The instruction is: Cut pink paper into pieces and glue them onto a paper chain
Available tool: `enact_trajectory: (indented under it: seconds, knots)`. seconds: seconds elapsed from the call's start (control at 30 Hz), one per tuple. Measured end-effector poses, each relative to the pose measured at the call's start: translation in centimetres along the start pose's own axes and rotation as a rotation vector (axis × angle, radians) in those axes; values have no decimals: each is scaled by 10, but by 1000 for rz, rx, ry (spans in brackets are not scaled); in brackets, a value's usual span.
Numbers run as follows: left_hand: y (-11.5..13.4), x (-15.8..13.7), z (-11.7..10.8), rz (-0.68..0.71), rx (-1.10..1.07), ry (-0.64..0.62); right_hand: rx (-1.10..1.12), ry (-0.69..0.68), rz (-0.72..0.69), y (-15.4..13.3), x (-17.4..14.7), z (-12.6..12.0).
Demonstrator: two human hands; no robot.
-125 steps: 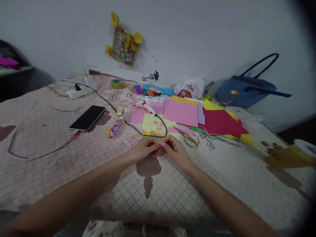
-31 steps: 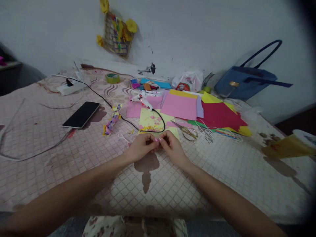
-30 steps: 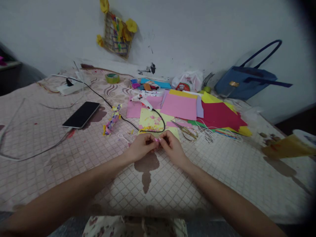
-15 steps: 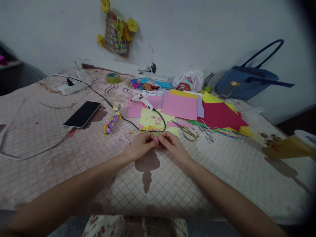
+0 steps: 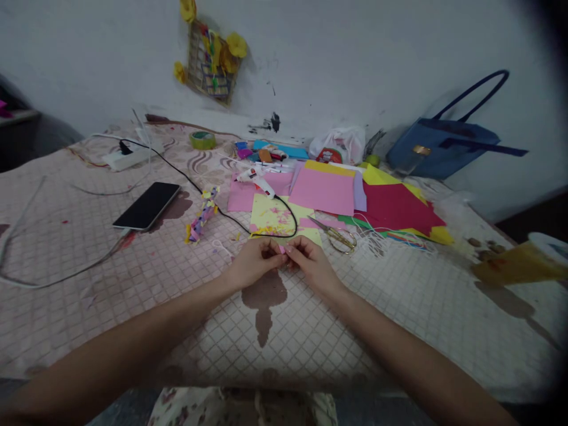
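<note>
Between the fingertips of both hands is a small piece of pink paper (image 5: 281,249), mostly hidden by the fingers. My left hand (image 5: 256,259) pinches it from the left, and my right hand (image 5: 309,260) pinches it from the right. Just beyond the hands lies a pale yellow sheet (image 5: 306,211) scattered with pink and yellow paper snippets (image 5: 277,228). Gold-handled scissors (image 5: 337,235) rest to the right of my right hand. A white glue gun (image 5: 260,181) lies farther back, its black cord looping toward the hands.
To the left are a phone (image 5: 148,206) on a cable and a decorated paper strip (image 5: 203,216). Pink paper sheets (image 5: 323,189), red paper (image 5: 394,207) and white string (image 5: 377,239) lie at the right. A blue bag (image 5: 439,145) and a yellow cup (image 5: 519,264) stand farther right.
The fingers have shifted very slightly around the pink paper, and a little more of it shows. The things on the table have not moved.
</note>
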State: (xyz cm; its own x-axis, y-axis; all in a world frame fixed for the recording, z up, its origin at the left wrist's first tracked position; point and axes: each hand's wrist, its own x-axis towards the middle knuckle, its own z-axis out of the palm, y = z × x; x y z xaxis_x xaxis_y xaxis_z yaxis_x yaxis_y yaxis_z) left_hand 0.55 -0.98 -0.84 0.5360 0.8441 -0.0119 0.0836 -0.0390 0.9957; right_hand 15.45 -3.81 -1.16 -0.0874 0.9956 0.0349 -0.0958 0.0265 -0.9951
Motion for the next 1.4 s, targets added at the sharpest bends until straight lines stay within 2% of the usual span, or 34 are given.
enact_trajectory:
  seconds: [0.13, 0.53, 0.87, 1.07, 1.2, 1.4]
  knots:
    - [2, -1, 0, 3, 6, 26, 10, 8, 5, -1, -1, 2]
    - [11, -4, 2, -125, -259, 35, 36, -77, 67, -4, -1, -3]
    - [7, -3, 4, -163, -292, 7, -174, -27, -38, -3, 1, -4]
    - [7, -3, 3, -197, -384, -26, -123, -50, -6, -5, 0, -3]
    - [5, -2, 2, -213, -373, -25, -157, -89, -8, -5, 2, -7]
    - [6, -2, 1, -214, -364, -91, -195, -12, -56, -3, 2, -7]
